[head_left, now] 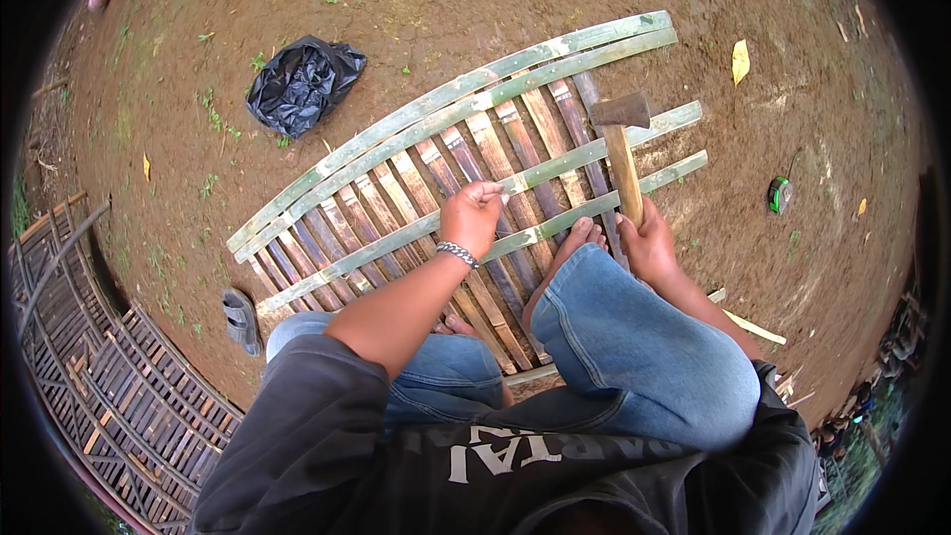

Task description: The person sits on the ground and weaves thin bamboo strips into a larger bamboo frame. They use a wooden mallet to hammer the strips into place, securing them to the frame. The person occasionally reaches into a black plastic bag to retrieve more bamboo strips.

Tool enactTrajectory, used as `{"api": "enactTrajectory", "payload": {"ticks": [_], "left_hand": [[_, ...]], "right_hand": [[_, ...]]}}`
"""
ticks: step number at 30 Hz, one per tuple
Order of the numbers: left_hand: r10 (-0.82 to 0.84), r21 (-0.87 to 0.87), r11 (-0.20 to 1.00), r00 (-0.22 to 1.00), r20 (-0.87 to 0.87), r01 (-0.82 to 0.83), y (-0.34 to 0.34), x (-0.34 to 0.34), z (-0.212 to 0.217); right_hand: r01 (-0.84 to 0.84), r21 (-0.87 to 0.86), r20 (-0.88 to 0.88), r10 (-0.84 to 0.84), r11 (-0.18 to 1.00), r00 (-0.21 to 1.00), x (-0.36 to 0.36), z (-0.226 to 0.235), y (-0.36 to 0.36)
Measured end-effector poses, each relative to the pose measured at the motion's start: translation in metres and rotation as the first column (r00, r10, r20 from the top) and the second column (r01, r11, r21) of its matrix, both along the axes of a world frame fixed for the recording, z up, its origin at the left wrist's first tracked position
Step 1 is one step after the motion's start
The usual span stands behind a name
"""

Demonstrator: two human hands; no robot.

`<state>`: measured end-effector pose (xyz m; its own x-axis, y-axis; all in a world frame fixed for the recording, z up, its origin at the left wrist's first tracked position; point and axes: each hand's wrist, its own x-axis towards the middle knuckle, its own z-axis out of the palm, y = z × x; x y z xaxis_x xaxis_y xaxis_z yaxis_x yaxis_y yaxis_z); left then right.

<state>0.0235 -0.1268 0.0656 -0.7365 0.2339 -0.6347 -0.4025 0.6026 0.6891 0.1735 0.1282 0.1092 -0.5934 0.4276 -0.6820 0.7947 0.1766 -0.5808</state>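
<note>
My right hand (649,246) is wrapped round the lower end of the wooden handle of a hatchet (624,163), whose dark metal head points up and away from me. Fingers pinched together, my left hand (472,220) rests over a green bamboo strip (550,171); what is in the pinch is too small to make out. That strip lies across a row of brown split-bamboo slats (487,144), forming a panel on the ground. Another green strip (555,228) crosses the slats nearer me. My bare feet rest on the panel.
Two longer green strips (466,89) cross the panel's far side. A black plastic bag (305,86) lies at the far left, a grey sandal (241,322) at the near left. A green tape measure (780,195) sits on the dirt at right. Another slatted bamboo panel (149,406) is at lower left.
</note>
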Motion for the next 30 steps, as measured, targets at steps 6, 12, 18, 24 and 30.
{"api": "enactTrajectory", "payload": {"ticks": [6,12,18,24,30], "left_hand": [[-0.224,-0.112,0.974,0.882,-0.414,0.195,-0.003,-0.002,-0.017],[-0.303,-0.168,0.953,0.787,-0.538,0.252,0.005,0.004,-0.037],[-0.215,-0.1,0.976,0.804,-0.555,0.193,0.004,0.004,-0.042],[-0.213,-0.056,0.975,0.842,-0.496,0.214,0.0,0.0,-0.039],[-0.223,-0.073,0.974,0.85,-0.478,0.215,0.0,-0.002,-0.038]], "right_hand": [[-0.092,-0.033,0.042,0.093,0.995,0.995,-0.003,0.015,-0.012],[-0.132,-0.092,-0.109,0.122,0.987,0.987,0.026,-0.005,-0.017],[-0.497,0.081,-0.054,0.501,0.864,0.864,0.003,0.018,-0.012],[-0.658,0.113,-0.095,0.668,0.744,0.738,-0.012,0.012,-0.006],[-0.713,0.199,-0.111,0.739,0.672,0.665,-0.016,-0.002,0.001]]}}
